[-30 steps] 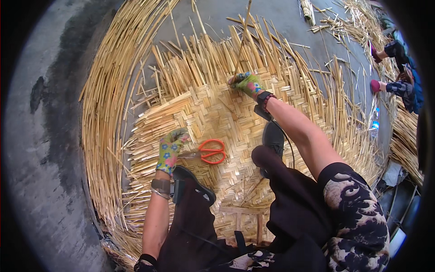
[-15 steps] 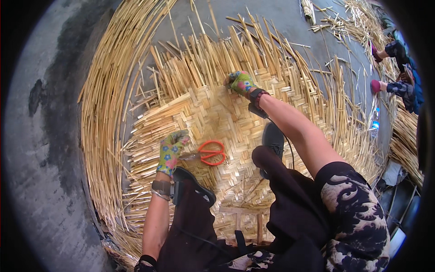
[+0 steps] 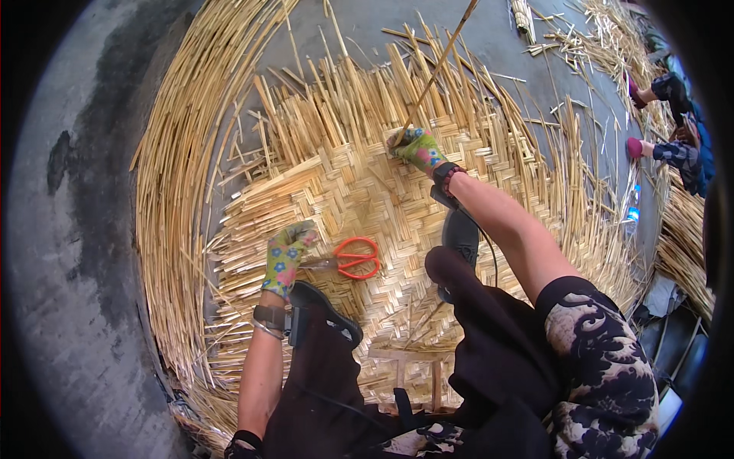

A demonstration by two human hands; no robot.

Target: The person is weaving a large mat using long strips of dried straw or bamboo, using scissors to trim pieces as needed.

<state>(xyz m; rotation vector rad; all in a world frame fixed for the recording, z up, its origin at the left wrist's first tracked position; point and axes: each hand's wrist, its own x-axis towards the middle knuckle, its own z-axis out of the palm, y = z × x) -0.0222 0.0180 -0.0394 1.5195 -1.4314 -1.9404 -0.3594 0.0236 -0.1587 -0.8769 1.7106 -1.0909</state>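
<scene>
Woven mat (image 3: 417, 229) lies mid-scene on grey floor (image 3: 69, 252), long stalks (image 3: 172, 191) banked left, another person (image 3: 686, 145) far right. Right hand (image 3: 417, 149) has fingers clamped on a thin stick (image 3: 437, 73); left hand (image 3: 285, 258), beside orange-handled scissors (image 3: 358, 258): fingers' closure I cannot tell.

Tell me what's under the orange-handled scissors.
Under the scissors is the woven mat, its weave showing through the handle loops. The patch directly beneath them is covered and can't be seen.
</scene>
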